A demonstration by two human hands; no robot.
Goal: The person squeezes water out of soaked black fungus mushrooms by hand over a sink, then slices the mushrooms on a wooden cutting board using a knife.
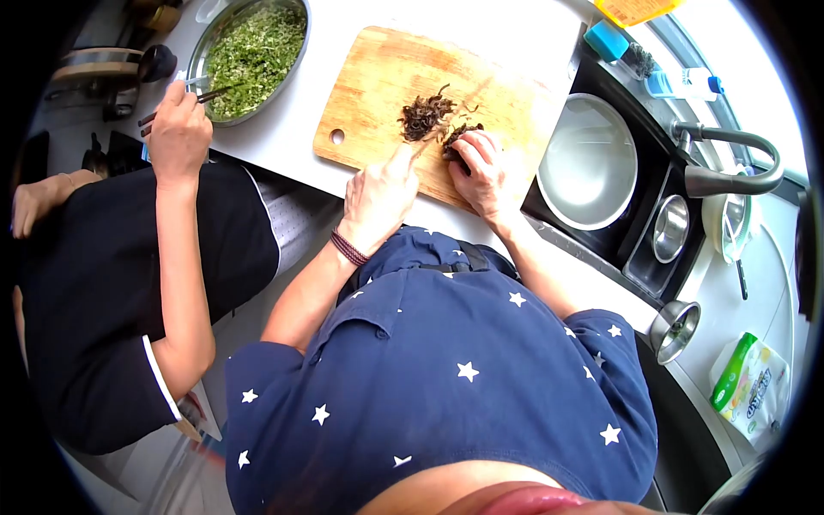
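On the wooden cutting board (369, 77) lies a small heap of dark brown, thinly cut strips (425, 118) that look like wood ear mushroom. My left hand (382, 196) is closed around a knife, its index finger stretched along the top. The knife's thin blade (470, 100) shows nearly edge-on and points away from me, between the heap and my right hand. Curled over a second bunch of dark mushroom (464, 136), my right hand (482, 172) presses it against the board with bent fingers. The knife handle is hidden in my left palm.
At left, a co-worker's hand (178, 129) holds chopsticks (210, 94) over a metal bowl of chopped greens (257, 60). Right of the board are a sink with a large metal basin (588, 163), a faucet (730, 176) and small metal bowls (671, 227). A wipes pack (751, 386) lies lower right.
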